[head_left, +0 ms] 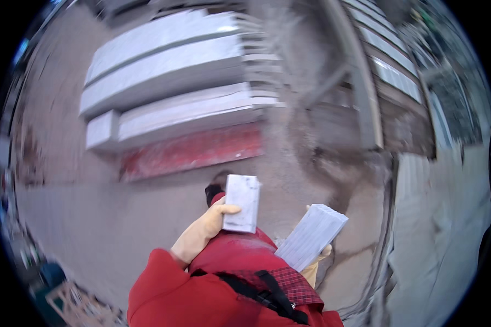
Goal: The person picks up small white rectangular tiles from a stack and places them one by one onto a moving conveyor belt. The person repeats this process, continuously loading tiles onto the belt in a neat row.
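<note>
Head view, looking down from above, blurred with motion. Two gloved hands come up from the lower edge, each closed on a pale grey block. The left hand (211, 222), in a cream glove on a red sleeve (163, 289), clamps the left block (242, 203) by its lower edge, thumb across the face; the block stands nearly upright at the centre of the picture. The right hand (317, 260) is mostly hidden behind the right block (312, 237), with only glove fingertips showing at its top and lower side, so it is wrapped around it from behind. This block is ribbed and tilts up to the right. The two blocks are near each other but apart. A black strap (267, 297) crosses the red and plaid clothing below them.

No containers can be made out.

The ground (93, 218) is bare grey-brown concrete or dirt. Upper left, long pale slabs (169, 71) lie stacked in rows, with a red slab (191, 152) nearest. Upper right, a grey beam (360, 82) slants down beside a stepped wall of pale panels.

Open ground stretches left of the hands. At the lower left rim sits some debris (65, 302), too blurred to identify. To the right, a curved pale edge (390, 218) closes in near the right block.
</note>
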Available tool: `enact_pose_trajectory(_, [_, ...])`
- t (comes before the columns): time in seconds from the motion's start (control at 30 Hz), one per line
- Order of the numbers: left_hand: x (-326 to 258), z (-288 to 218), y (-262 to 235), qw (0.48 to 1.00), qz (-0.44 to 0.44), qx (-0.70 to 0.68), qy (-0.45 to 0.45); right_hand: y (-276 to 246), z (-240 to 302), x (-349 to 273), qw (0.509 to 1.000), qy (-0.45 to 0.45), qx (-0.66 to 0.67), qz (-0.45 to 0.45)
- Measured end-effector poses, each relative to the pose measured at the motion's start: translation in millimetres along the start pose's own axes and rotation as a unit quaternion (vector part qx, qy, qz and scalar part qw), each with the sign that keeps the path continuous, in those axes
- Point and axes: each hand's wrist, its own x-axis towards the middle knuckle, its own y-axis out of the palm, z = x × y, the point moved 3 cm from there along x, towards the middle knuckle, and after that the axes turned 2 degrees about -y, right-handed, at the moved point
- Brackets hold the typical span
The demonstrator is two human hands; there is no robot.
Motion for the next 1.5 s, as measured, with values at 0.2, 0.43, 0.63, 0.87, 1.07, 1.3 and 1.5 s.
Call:
enact_pose_trajectory(0.2, [61.8,9.7,106.7,0.991,-0.079,0.107,-0.008,-38.8,95.0,-16.9,0.979,-0.122,0.161,0.003])
enact_pose_trajectory(0.43, [191.7,26.6,234.0,0.983,-0.102,0.142,-0.062,-85.1,202.7,-0.7,0.944,-0.217,0.229,-0.093])
enact_pose_trajectory(0.63, [329.2,64.9,370.6,0.969,-0.081,0.232,-0.020,-130.2,361.8,40.9,0.944,-0.255,0.128,-0.165])
enact_pose_trajectory(0.87, [504.9,75.6,511.3,0.949,-0.068,0.302,0.059,-192.3,495.6,92.6,0.936,-0.296,0.161,-0.099])
enact_pose_trajectory(1.07, [648.2,80.7,592.6,0.957,-0.100,0.248,0.116,-253.6,598.5,119.3,0.953,-0.242,0.136,-0.123])
enact_pose_trajectory(1.3, [709.6,70.8,601.0,0.939,-0.168,0.282,0.105,-341.1,738.0,177.8,0.984,-0.071,0.141,-0.080])
enact_pose_trajectory(1.5, [711.4,64.7,599.6,0.844,-0.315,0.416,0.121,-349.6,870.9,208.8,0.996,-0.004,0.035,-0.087])
